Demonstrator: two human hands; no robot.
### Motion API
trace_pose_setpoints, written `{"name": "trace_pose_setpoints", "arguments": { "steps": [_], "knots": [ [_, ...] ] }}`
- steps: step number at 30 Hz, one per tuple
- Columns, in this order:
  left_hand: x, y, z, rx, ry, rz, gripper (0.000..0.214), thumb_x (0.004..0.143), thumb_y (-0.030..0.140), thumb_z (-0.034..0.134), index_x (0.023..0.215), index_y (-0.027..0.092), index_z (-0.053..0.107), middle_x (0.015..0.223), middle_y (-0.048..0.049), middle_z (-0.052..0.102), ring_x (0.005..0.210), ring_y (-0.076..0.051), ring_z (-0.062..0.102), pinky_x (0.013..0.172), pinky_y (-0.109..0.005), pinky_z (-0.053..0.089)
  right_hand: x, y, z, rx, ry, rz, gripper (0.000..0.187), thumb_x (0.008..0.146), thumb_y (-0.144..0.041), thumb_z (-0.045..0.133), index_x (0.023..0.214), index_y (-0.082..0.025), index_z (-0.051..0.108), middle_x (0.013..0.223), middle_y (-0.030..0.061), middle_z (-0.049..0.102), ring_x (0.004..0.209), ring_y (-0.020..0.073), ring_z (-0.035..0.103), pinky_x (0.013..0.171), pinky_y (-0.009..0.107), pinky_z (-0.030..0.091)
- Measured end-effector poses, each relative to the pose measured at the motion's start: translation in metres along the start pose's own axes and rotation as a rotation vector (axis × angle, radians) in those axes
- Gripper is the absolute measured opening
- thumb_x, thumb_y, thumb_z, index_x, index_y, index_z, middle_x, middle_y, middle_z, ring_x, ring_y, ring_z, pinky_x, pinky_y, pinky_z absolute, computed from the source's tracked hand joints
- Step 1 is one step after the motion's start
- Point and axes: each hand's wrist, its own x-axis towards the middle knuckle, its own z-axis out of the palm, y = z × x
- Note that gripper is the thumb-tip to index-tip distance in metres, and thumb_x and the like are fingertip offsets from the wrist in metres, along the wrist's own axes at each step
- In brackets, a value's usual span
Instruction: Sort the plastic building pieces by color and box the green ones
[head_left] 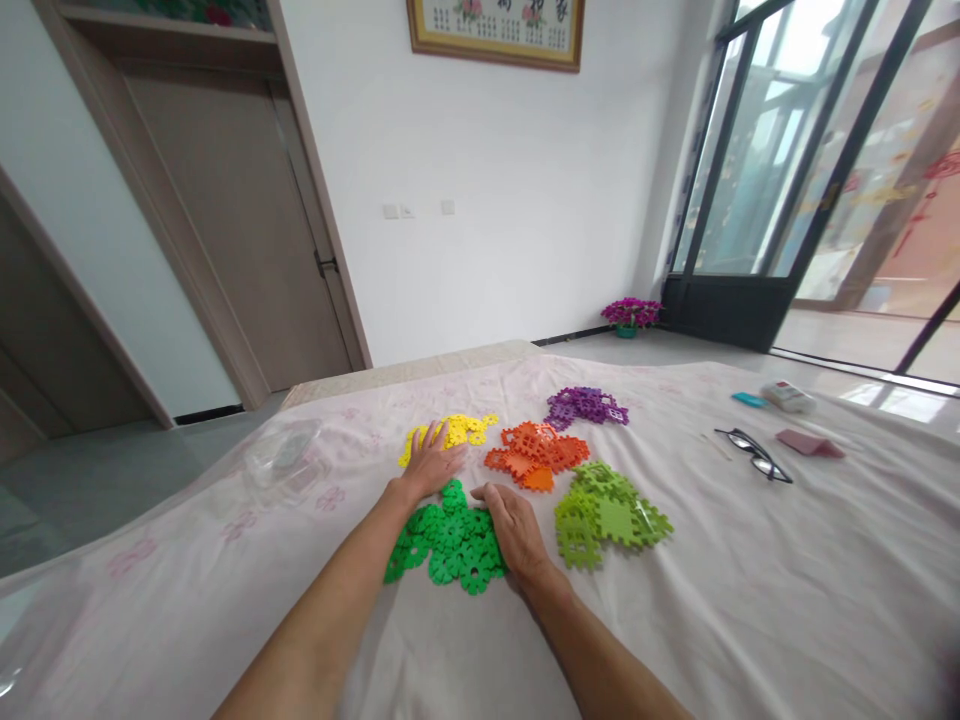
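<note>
My left hand [433,462] lies with spread fingers on the near side of a pile of yellow flower-shaped plastic pieces [469,428], hiding part of it. Beside the right edge of a green pile of similar notched discs [450,540] rests my right hand [514,520], its fingers stretched out and nothing visible in it. Orange square interlocking pieces [536,450] lie just beyond the right hand. To its right is a heap of light green square pieces [611,515]. Purple pieces [585,405] form another heap farther back.
A pale floral cloth [285,600] covers the surface. On the right lie eyeglasses [754,455], a pink folded cloth [810,443], a white packet [787,396] and a blue item [748,399]. A clear plastic bag or container [289,455] sits at left.
</note>
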Motion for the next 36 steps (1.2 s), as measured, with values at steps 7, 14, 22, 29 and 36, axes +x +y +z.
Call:
{"name": "trace_pose_setpoints", "arguments": {
  "steps": [7,14,22,29,36],
  "knots": [
    [-0.1,-0.019,-0.023,-0.269,-0.061,0.116,0.059,0.094,0.057,0.04,0.145,0.03,0.046,0.158,-0.0025,0.034,0.148,-0.024,0.024,0.121,-0.043,0.02,0.006,0.013,0.002,-0.079,0.112,0.046,0.058,0.097,-0.052,0.024,0.104,-0.021,0.073,0.108,0.0098,0.072,0.102,0.0253,0.064,0.095,0.039,0.047],
    [-0.143,0.014,0.003,-0.263,-0.045,0.013,0.082,0.088,0.064,0.045,0.155,0.02,0.027,0.16,-0.0139,0.028,0.148,-0.032,0.021,0.12,-0.052,0.019,0.01,0.007,0.017,0.122,-0.014,0.02,0.061,0.097,-0.058,0.025,0.119,-0.019,0.068,0.125,0.01,0.066,0.12,0.0243,0.057,0.107,0.041,0.041],
    [-0.114,0.056,0.016,-0.372,0.0,-0.055,0.1,0.077,0.071,0.055,0.156,0.021,0.019,0.162,-0.0162,0.02,0.15,-0.036,0.012,0.118,-0.055,0.019,0.011,0.01,0.02,0.206,0.088,0.059,0.071,0.093,-0.068,0.026,0.127,-0.018,0.063,0.136,0.0123,0.059,0.131,0.0253,0.05,0.113,0.044,0.035],
    [-0.097,0.04,-0.005,-0.52,-0.023,0.103,0.086,0.078,0.065,0.059,0.149,0.021,0.038,0.147,-0.0106,0.049,0.133,-0.029,0.046,0.114,-0.042,0.033,0.012,0.012,0.021,0.445,-0.013,0.042,0.067,0.094,-0.065,0.033,0.13,-0.016,0.059,0.133,0.0144,0.061,0.122,0.0262,0.058,0.103,0.043,0.046],
    [-0.142,0.065,-0.009,-0.323,-0.064,0.064,0.112,0.058,0.075,0.07,0.153,0.029,0.032,0.161,-0.0143,0.025,0.147,-0.043,0.019,0.116,-0.063,0.015,0.014,0.016,0.009,0.125,0.288,-0.024,0.049,0.099,-0.046,0.028,0.114,-0.018,0.066,0.117,0.0111,0.067,0.113,0.0211,0.059,0.104,0.038,0.041]
  ]
}}
